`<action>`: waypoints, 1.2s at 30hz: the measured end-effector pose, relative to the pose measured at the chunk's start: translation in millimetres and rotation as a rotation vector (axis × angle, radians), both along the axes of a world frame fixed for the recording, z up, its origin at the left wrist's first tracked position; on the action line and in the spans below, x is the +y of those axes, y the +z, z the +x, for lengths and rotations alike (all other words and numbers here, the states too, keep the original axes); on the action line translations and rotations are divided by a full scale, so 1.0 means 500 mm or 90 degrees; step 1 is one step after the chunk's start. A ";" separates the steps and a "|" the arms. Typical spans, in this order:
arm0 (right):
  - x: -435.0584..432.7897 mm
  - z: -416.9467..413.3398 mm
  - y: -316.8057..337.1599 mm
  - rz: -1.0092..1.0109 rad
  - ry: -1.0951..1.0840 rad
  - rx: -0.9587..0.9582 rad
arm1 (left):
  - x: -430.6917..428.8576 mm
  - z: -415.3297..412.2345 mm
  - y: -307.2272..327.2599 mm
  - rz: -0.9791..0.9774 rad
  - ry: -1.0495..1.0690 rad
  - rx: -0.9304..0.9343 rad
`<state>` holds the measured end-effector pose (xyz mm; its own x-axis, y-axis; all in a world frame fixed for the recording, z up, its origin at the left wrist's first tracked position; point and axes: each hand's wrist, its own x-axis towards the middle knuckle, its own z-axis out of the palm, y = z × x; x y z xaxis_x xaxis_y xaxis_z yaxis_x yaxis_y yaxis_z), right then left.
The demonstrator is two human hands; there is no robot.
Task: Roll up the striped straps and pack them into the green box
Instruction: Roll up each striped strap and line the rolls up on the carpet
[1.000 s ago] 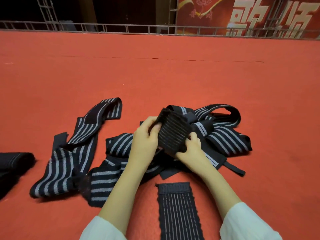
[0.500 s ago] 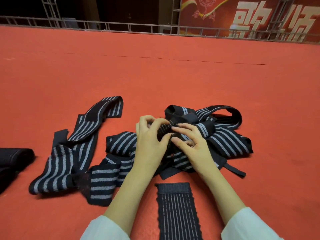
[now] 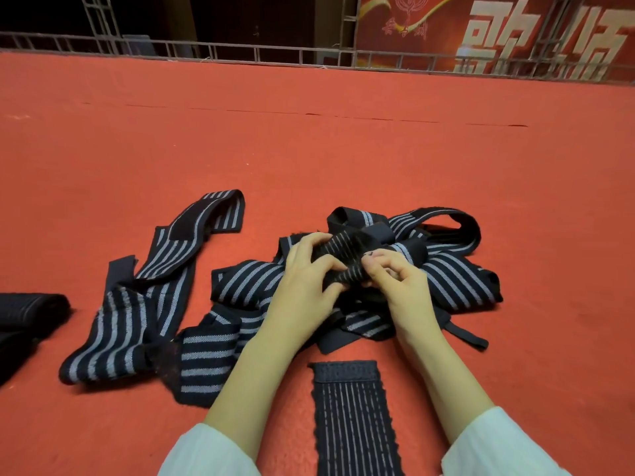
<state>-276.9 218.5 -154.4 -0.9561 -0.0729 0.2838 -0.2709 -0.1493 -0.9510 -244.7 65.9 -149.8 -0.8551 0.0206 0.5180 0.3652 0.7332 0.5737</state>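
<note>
Elastic, soft and light: I've got a part-made roll between both hands.
My left hand [image 3: 302, 280] curls round the left end of the strap roll [image 3: 343, 261] and my right hand [image 3: 395, 283] pinches its right end, just above the tangled pile [image 3: 457, 280] on the red carpet [image 3: 309, 149]. Floppy webbing should spring loose, so I'd hold the roll's ends, thumbs on the tail. No green box in sight.

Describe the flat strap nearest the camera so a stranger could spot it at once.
On the red carpet, find the pile of striped straps at the middle, then come toward the camera. One strap lies alone, flat and straight, running off the bottom edge. Unlike the pile's broad stripes, it has many thin ones and a plain dark band across its far end.
</note>
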 end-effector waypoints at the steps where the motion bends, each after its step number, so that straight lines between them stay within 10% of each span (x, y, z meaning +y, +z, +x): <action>1: -0.001 0.003 0.002 -0.002 0.016 0.003 | -0.003 0.000 0.004 0.020 0.017 0.028; 11: -0.004 0.044 0.030 0.264 0.090 0.092 | -0.039 0.065 0.121 0.387 -0.004 -0.058; 29: -0.012 0.220 0.251 0.244 -0.028 0.221 | -0.028 0.218 0.304 0.262 0.010 0.013; 36: -0.022 0.292 0.286 0.166 0.127 0.225 | 0.021 0.282 0.346 0.284 -0.226 -0.014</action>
